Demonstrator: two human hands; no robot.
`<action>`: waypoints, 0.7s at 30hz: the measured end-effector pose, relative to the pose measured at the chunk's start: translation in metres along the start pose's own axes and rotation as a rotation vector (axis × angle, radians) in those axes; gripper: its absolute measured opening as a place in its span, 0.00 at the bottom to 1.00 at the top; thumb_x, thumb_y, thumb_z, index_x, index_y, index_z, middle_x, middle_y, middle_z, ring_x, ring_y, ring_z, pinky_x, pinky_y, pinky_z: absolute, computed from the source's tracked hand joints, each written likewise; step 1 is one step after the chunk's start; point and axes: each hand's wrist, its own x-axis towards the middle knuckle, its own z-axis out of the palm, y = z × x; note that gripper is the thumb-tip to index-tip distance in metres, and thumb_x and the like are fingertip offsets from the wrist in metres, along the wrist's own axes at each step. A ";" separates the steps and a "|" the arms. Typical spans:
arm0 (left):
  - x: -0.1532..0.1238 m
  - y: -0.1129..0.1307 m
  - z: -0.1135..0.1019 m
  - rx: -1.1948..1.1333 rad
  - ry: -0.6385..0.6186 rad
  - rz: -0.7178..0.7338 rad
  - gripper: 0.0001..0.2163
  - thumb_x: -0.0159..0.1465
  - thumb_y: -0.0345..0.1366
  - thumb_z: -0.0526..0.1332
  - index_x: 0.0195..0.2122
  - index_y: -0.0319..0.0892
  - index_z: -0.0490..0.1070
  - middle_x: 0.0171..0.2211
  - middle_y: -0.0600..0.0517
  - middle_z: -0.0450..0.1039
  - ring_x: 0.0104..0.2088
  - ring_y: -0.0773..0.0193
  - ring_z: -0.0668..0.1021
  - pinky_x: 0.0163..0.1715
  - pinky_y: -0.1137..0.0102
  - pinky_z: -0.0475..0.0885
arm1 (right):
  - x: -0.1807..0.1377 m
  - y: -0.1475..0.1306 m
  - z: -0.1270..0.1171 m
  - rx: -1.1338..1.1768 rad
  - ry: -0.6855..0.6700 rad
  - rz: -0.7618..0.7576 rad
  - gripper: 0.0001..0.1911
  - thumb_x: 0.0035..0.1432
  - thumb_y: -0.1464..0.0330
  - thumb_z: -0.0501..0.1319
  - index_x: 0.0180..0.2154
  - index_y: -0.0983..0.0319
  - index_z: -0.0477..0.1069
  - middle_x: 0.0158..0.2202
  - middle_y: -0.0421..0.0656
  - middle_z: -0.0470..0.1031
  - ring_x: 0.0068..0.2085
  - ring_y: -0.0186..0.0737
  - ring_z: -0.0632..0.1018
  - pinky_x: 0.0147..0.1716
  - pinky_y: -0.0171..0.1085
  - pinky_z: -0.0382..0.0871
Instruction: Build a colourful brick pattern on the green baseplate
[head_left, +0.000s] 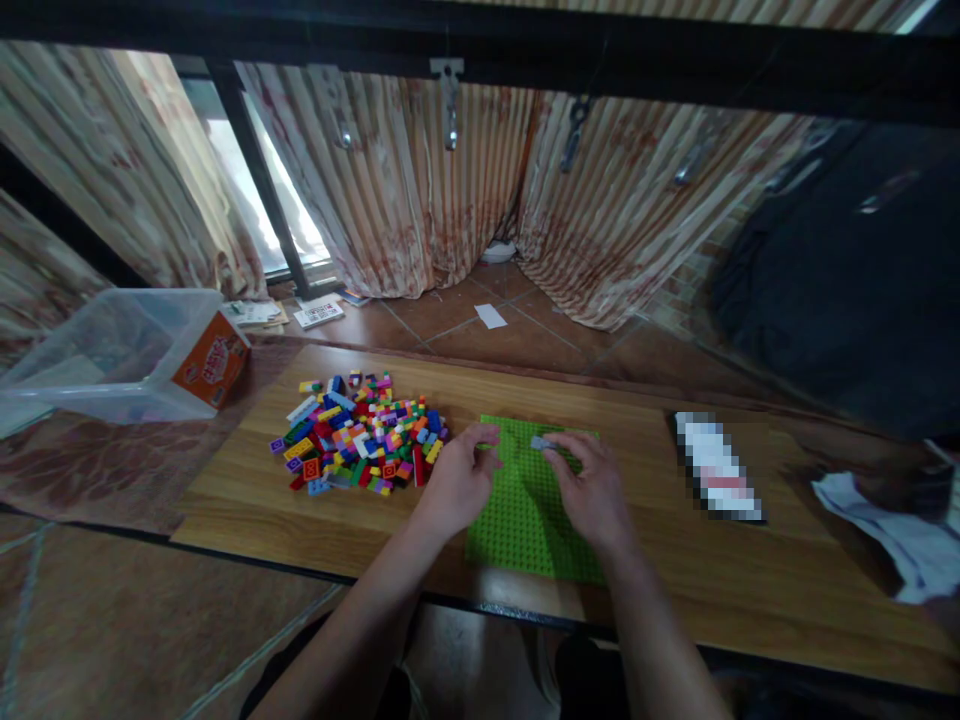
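A green studded baseplate (525, 530) lies on the wooden table in front of me. Over its upper part, my right hand (592, 485) pinches a small grey-blue toy brick (538, 443) between thumb and fingers. Whether the brick touches the studs I cannot tell. My left hand (461, 478) hovers at the plate's left edge, its fingers curved and apart, with nothing seen in them. Just left of that hand spreads a pile of mixed coloured toy bricks (367, 435), several of them lying upside down.
A clear plastic bin (112, 395) with an orange label stands at the far left. On the wooden table (645, 580), a pixelated flat object (716, 470) lies right of the plate. A white cloth (892, 535) is at the right end. Striped curtains (390, 190) hang behind.
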 end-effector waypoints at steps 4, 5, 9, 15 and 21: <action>-0.001 -0.001 0.005 0.150 -0.034 0.012 0.18 0.61 0.23 0.54 0.52 0.36 0.68 0.45 0.43 0.76 0.40 0.61 0.80 0.43 0.66 0.75 | -0.002 -0.001 0.006 -0.105 -0.053 -0.041 0.12 0.61 0.61 0.59 0.40 0.56 0.79 0.49 0.48 0.72 0.53 0.51 0.69 0.53 0.52 0.64; -0.001 0.000 0.006 0.182 -0.045 0.005 0.19 0.61 0.23 0.55 0.53 0.35 0.68 0.46 0.42 0.77 0.42 0.60 0.80 0.46 0.64 0.74 | -0.002 -0.002 0.008 -0.131 -0.067 -0.042 0.11 0.61 0.61 0.59 0.40 0.55 0.80 0.51 0.48 0.71 0.54 0.51 0.68 0.54 0.52 0.63; -0.003 0.004 0.007 0.290 -0.079 -0.024 0.21 0.61 0.22 0.55 0.56 0.35 0.66 0.48 0.41 0.77 0.45 0.57 0.80 0.51 0.62 0.72 | -0.002 -0.001 0.013 -0.210 -0.088 -0.014 0.10 0.60 0.63 0.61 0.40 0.54 0.80 0.56 0.48 0.68 0.58 0.54 0.64 0.56 0.54 0.60; -0.004 0.008 0.009 0.352 -0.086 -0.038 0.21 0.62 0.22 0.54 0.57 0.35 0.65 0.47 0.41 0.77 0.45 0.58 0.80 0.51 0.62 0.72 | 0.000 0.003 0.016 -0.241 -0.088 0.008 0.10 0.60 0.63 0.62 0.40 0.53 0.80 0.57 0.47 0.68 0.59 0.54 0.64 0.57 0.56 0.59; -0.004 0.012 0.009 0.393 -0.100 -0.040 0.22 0.61 0.21 0.54 0.57 0.33 0.64 0.48 0.41 0.77 0.47 0.56 0.79 0.52 0.62 0.71 | 0.000 0.005 0.018 -0.253 -0.098 0.003 0.10 0.60 0.63 0.61 0.41 0.52 0.80 0.56 0.47 0.69 0.58 0.53 0.65 0.55 0.55 0.60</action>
